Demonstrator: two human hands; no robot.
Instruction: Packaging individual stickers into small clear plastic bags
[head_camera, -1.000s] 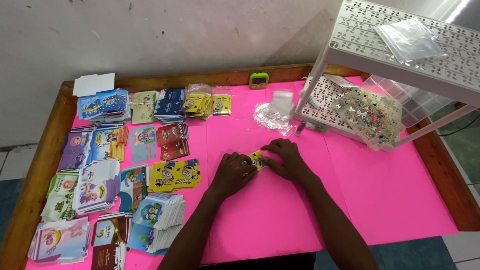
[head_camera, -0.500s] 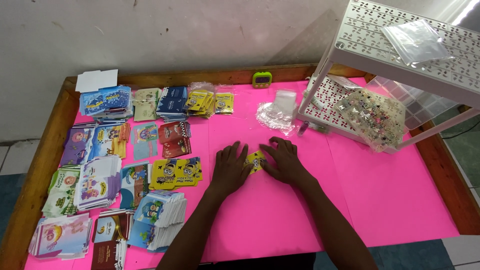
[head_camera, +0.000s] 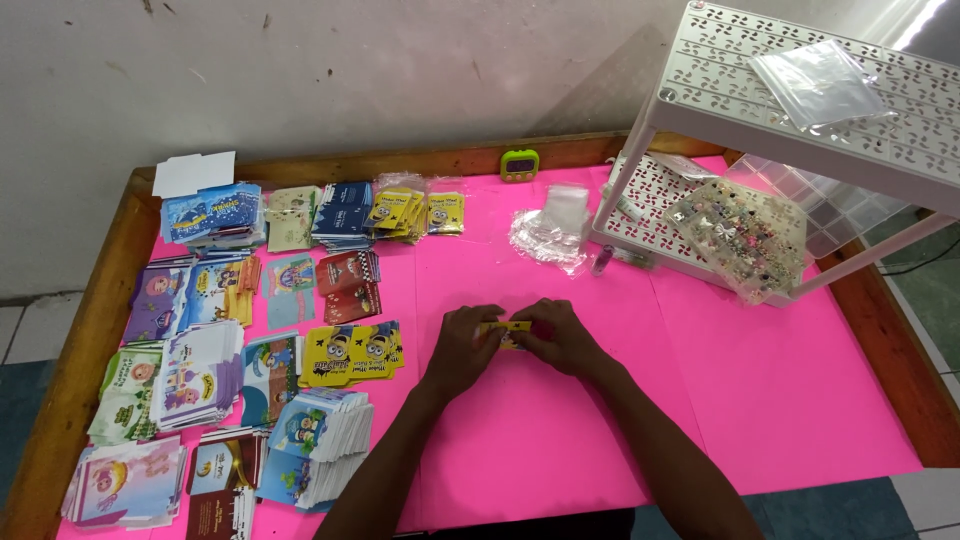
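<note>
Together at the middle of a pink-covered table (head_camera: 800, 400), a person's left hand (head_camera: 465, 345) and right hand (head_camera: 560, 338) press down on a small yellow card packet (head_camera: 507, 332), fingers closed over its two ends so that only a strip of it shows between them. The packet lies flat on the pink sheet, both forearms reaching in from the near edge.

Just left of the left hand sits a short stack of yellow cartoon cards (head_camera: 352, 352), and beyond it rows of printed card stacks (head_camera: 190, 375) in blue, purple, green and red fill the left part of the table, some fanned, some squared. More yellow packets in clear sleeves (head_camera: 415, 212) lie at the far edge, beside dark blue ones.

Past the hands, a heap of empty clear plastic sleeves (head_camera: 552, 228) rests near the foot of a white perforated rack (head_camera: 760, 95). A clear bag (head_camera: 818, 82) lies on the rack's top shelf; on its lower shelf, a clear bag of small beads or charms (head_camera: 740, 235) leans over the edge. A small green timer (head_camera: 520, 164) stands on the wooden rim (head_camera: 90, 330) at the back, against a grey wall.
</note>
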